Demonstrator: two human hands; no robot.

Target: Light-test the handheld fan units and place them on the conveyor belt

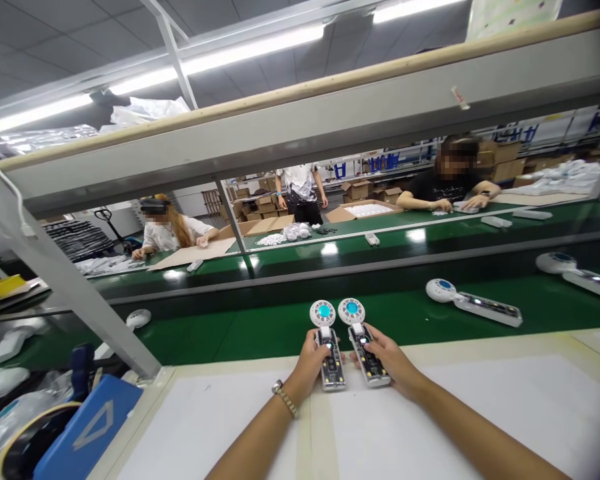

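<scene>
On the mat [215, 427], left hand [307, 363] and right hand [387, 360] clasp fans [331, 360].

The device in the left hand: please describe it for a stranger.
At the white bench beside the green conveyor belt, two matching teal-centred handheld devices are being held. Pick the one in the left hand, whose wrist wears a beaded bracelet.

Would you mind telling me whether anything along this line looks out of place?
A small paper strip clings at a slant to the grey overhead beam, and a white round part lies alone on the green belt, with no handle showing, unlike the others.
</scene>
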